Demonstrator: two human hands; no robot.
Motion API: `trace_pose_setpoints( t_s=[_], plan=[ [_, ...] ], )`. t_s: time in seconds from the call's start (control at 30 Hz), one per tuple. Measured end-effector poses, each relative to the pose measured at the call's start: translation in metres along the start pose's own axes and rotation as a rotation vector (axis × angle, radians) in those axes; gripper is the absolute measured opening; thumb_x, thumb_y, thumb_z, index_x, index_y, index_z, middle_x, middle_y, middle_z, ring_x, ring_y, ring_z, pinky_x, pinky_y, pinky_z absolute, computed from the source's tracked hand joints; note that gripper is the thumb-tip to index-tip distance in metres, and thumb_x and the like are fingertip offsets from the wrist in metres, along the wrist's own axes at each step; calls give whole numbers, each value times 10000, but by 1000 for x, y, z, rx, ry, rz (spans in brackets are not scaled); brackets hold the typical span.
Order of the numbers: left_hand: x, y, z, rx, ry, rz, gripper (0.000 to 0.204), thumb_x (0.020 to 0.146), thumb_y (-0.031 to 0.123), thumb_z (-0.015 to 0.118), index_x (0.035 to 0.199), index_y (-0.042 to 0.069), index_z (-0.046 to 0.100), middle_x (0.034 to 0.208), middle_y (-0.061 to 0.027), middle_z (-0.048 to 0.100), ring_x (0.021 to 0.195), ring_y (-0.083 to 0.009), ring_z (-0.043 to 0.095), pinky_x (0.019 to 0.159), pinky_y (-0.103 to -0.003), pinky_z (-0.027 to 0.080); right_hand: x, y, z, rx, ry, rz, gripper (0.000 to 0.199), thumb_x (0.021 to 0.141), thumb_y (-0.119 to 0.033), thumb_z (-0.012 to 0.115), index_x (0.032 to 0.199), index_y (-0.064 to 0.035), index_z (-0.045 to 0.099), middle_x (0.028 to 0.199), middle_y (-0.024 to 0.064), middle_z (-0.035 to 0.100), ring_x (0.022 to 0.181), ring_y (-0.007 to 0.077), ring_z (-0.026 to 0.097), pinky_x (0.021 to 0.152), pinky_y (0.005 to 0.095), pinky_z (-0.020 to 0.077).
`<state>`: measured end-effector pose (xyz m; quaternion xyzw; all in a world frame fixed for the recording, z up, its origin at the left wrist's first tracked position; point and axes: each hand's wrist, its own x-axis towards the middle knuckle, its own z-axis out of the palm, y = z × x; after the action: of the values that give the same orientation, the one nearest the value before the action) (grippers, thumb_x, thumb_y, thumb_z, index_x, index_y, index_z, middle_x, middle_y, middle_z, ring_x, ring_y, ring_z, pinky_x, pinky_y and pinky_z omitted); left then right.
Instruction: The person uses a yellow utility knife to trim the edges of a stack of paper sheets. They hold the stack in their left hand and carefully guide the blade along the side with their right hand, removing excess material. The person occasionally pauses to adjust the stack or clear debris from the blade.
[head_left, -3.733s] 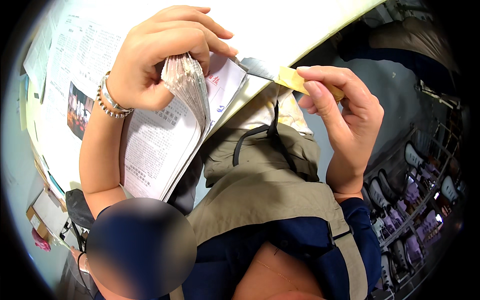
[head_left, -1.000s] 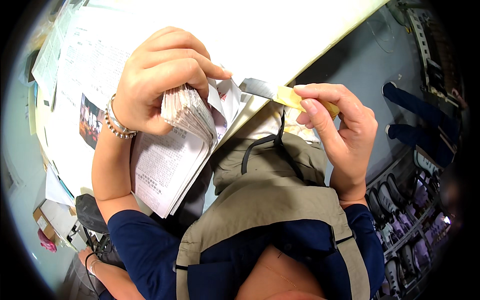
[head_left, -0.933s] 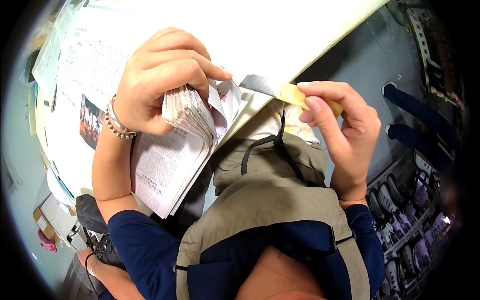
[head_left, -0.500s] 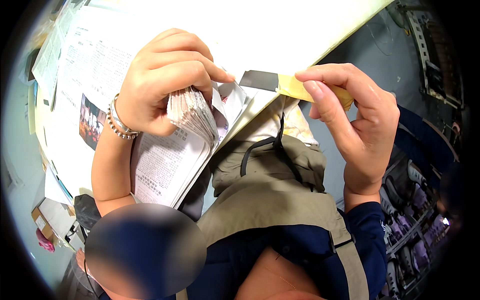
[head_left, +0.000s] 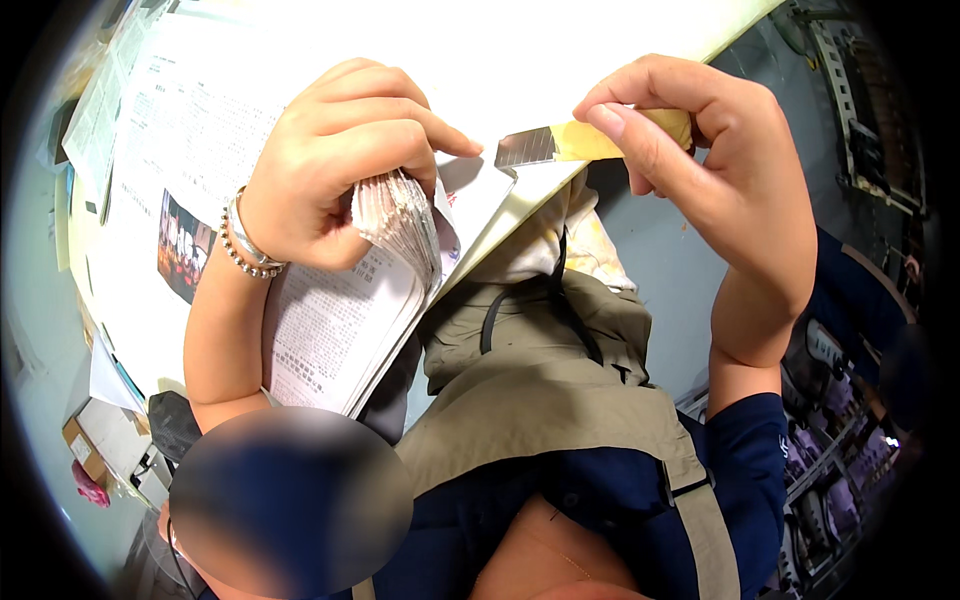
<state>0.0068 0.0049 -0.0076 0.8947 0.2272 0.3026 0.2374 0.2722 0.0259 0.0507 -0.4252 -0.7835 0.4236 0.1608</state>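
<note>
My left hand (head_left: 345, 150) is curled round a thick wad of layered, light-coloured strips (head_left: 392, 212), perhaps paper; its far end is hidden in my fingers. Under that hand, printed sheets (head_left: 325, 325) lie stacked at the table's near edge. The left index finger points toward the tip of a snap-off knife blade (head_left: 525, 148), a small gap away. My right hand (head_left: 735, 165) pinches this blade by its yellow-wrapped end (head_left: 590, 141) between thumb and fingers. Score lines cross the bare silver part, which is over the table edge beside a white paper corner.
The pale table (head_left: 500, 60) ends in a slanting edge at my right. More printed pages with a dark photo (head_left: 185, 245) lie at the left. A rack holding several shoes (head_left: 830, 480) stands at lower right. Another person's blurred head (head_left: 290, 505) is at lower left.
My right hand has risen and turned, tilting the blade so its face now shines and shows score lines. My left hand, still round the wad, has shifted slightly right.
</note>
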Motion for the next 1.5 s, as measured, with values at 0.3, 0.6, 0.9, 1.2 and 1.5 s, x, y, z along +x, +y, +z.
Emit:
trace_pose_setpoints(
  t_s=[0.3,0.6,0.9,1.2,1.5],
  plan=[
    [3,0,0,-6,0,6,201,577,257,596,657,92,513,914,-130,718,695,-238,550,630,-336,415,0,2,1,70,28,-49,185,917,-156,609,920,13,683,713,12,616,550,35,500,480,173,369],
    [3,-1,-2,-9,-19,16,173,598,240,595,652,96,515,880,-115,723,668,-236,544,625,-335,414,3,5,-4,46,-7,-19,213,929,-183,592,929,10,682,691,9,605,544,33,500,476,168,363],
    [3,-1,-1,-2,-38,-10,208,595,274,577,662,87,518,887,-115,721,712,-243,544,649,-347,439,8,11,-3,70,-105,-15,226,926,-205,600,939,7,677,650,-6,570,550,25,485,479,166,362],
    [6,-2,4,-16,-48,-53,224,556,255,531,688,73,527,922,-120,713,761,-246,553,674,-339,469,41,5,-27,298,-437,220,230,933,-200,605,966,20,666,627,-11,583,538,34,498,495,174,408],
    [3,0,7,-23,-33,-96,227,512,210,521,694,75,528,919,-114,712,762,-248,553,675,-336,471,40,41,10,310,-395,36,217,923,-204,610,950,2,673,744,-17,604,578,20,476,489,166,377]
  ],
)
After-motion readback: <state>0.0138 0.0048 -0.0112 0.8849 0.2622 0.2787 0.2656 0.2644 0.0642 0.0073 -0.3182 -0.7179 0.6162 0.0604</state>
